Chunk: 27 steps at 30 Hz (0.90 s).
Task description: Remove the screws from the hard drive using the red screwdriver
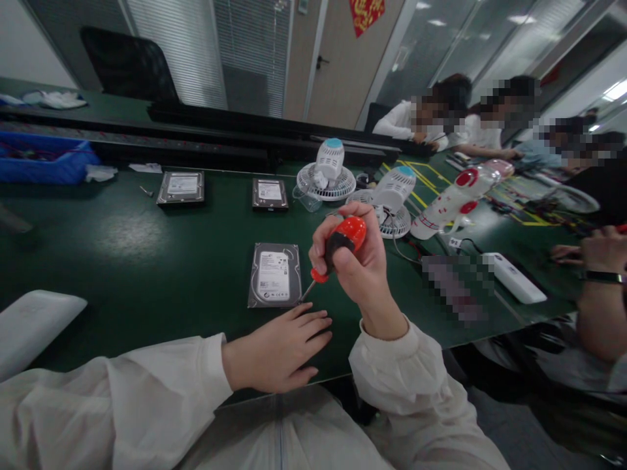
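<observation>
A hard drive [275, 274] with a white label lies flat on the green table in front of me. My right hand [360, 258] is wrapped round the red and black handle of a screwdriver [351, 234]. Its thin shaft slants down to the left, and the tip is at the drive's lower right corner. Fingers spread, my left hand [277, 349] rests just below that corner, with a fingertip close to the screwdriver's tip. Whether the tip sits in a screw is too small to tell.
Two more hard drives, one at left [181, 188] and one in the middle [270, 194], lie farther back. White fans [327, 176], a tall bottle [458, 199] and a white power strip [514, 277] stand right. A blue bin [46, 160] is far left. Co-workers sit at right.
</observation>
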Available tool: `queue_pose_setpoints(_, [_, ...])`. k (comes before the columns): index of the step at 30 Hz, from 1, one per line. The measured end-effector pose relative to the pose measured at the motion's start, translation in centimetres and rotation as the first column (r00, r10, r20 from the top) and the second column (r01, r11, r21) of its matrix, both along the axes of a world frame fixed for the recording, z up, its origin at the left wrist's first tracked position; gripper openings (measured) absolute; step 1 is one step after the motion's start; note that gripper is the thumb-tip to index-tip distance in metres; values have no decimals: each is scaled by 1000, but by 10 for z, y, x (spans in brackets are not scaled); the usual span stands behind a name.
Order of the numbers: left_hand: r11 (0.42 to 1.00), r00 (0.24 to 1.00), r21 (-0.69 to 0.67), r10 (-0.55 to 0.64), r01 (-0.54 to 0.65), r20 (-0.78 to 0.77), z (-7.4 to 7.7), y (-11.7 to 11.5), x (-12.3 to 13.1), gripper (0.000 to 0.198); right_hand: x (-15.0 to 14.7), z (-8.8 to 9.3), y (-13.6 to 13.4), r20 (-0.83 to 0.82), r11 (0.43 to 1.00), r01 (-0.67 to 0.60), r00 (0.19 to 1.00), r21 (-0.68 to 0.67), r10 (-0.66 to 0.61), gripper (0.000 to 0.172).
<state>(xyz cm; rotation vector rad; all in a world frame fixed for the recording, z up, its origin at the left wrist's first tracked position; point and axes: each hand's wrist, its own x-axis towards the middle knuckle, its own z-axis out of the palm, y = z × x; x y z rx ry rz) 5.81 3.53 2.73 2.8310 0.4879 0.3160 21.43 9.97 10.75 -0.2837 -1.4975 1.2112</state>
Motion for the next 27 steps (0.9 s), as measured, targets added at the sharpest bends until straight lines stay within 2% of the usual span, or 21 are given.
queue_pose_setpoints(3, [1000, 1000, 5, 4, -4, -1, 1, 0, 0, 56, 3, 2, -1, 9, 991, -83, 996, -101, 84, 40])
queue_pose_setpoints(5, [1000, 1000, 7, 7, -7, 4, 1, -1, 0, 55, 5, 3, -2, 30, 986, -90, 995, -143, 95, 37])
queue_pose_setpoints(9, [1000, 1000, 5, 8, -8, 6, 2, -1, 0, 55, 3, 4, -4, 52, 999, -37, 998, -17, 38, 22])
queue_pose_setpoints(11, [1000, 1000, 7, 8, -8, 8, 2, -1, 0, 56, 1, 3, -4, 61, 999, -26, 998, 18, 25, 23])
queue_pose_setpoints(15, [1000, 1000, -1, 7, -7, 7, 1, -1, 0, 55, 0, 1, 0, 41, 1000, -13, 999, -26, 14, 31])
queue_pose_setpoints(18, [1000, 1000, -8, 10, -10, 9, 1, 0, 0, 55, 1, 2, 1, 17, 991, -57, 998, -123, 60, 41])
queue_pose_setpoints(20, [1000, 1000, -11, 9, -9, 7, 1, 0, 0, 55, 2, 3, 1, 27, 985, -85, 996, -153, 91, 39])
queue_pose_setpoints(24, [1000, 1000, -9, 11, -11, 7, 1, 0, 0, 55, 2, 4, -3, 61, 995, -83, 994, -55, 86, 25])
queue_pose_setpoints(27, [1000, 1000, -1, 10, -10, 17, 1, -1, 0, 55, 1, 3, -4, 59, 999, -34, 998, -22, 35, 31])
